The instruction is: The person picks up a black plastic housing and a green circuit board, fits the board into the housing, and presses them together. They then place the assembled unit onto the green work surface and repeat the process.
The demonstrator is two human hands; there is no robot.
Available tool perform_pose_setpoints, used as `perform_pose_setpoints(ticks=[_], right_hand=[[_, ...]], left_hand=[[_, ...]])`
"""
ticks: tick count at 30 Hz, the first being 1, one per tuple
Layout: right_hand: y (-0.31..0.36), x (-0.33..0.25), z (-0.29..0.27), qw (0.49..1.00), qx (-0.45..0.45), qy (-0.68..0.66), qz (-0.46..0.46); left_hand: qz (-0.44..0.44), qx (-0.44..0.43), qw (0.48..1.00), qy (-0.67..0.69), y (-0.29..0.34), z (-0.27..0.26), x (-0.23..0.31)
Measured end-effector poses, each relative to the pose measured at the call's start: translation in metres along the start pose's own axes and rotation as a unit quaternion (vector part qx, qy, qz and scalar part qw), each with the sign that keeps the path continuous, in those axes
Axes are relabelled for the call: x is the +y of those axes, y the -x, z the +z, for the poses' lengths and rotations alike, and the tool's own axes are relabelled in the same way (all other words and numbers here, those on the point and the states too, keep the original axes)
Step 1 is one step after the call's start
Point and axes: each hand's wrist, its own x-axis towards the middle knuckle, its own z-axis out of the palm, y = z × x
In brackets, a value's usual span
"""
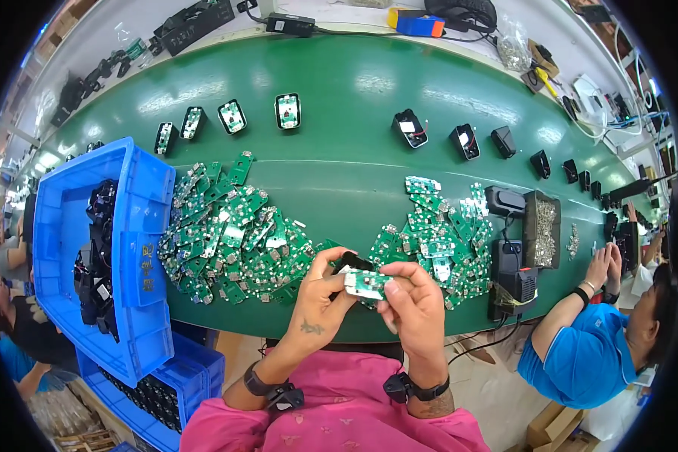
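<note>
Close work at the green bench [339, 162]

At your left, a blue crate [150, 226] stands with black parts [98, 260] inside. Two heaps of circuit boards lie before you, a left heap [233, 241] and a right heap [446, 245]. Your left hand [316, 307] and right hand [416, 303] meet near the bench's close edge: the right pinches a green-and-white board [366, 285] under its thumb, while the left grips a partly hidden black piece [356, 261] just behind it.

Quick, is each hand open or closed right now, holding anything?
Left hand: closed, holding a black part.
Right hand: closed, pinching a green circuit board.
</note>
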Motion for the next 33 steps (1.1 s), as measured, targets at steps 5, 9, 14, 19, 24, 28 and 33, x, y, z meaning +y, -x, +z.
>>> perform_pose_setpoints(ticks=[5,9,14,19,24,28,33], right_hand=[[0.004,0.001,0.007,0.997,0.028,0.075,-0.015],[0.003,0.008,0.005,0.995,0.037,0.085,-0.040],[0.003,0.008,0.004,0.990,0.033,0.124,-0.066],[0.003,0.013,-0.001,0.964,0.032,0.238,-0.116],[0.006,0.013,0.005,0.935,0.084,0.305,-0.161],[0.003,0.011,0.013,0.955,0.070,0.246,-0.154],[0.005,0.010,0.012,0.960,0.021,0.243,-0.140]], left_hand=[[0.019,-0.026,0.997,-0.073,-0.001,-0.002,0.009],[-0.080,-0.049,0.993,0.076,0.001,-0.003,0.021],[-0.089,-0.087,0.979,0.162,-0.001,-0.008,0.015],[-0.134,-0.086,0.962,0.220,-0.003,-0.013,0.013],[-0.114,-0.052,0.984,0.128,0.002,-0.006,0.012],[-0.035,-0.027,0.999,0.026,0.004,-0.002,0.015],[-0.038,-0.046,0.998,-0.029,0.006,-0.003,0.020]])
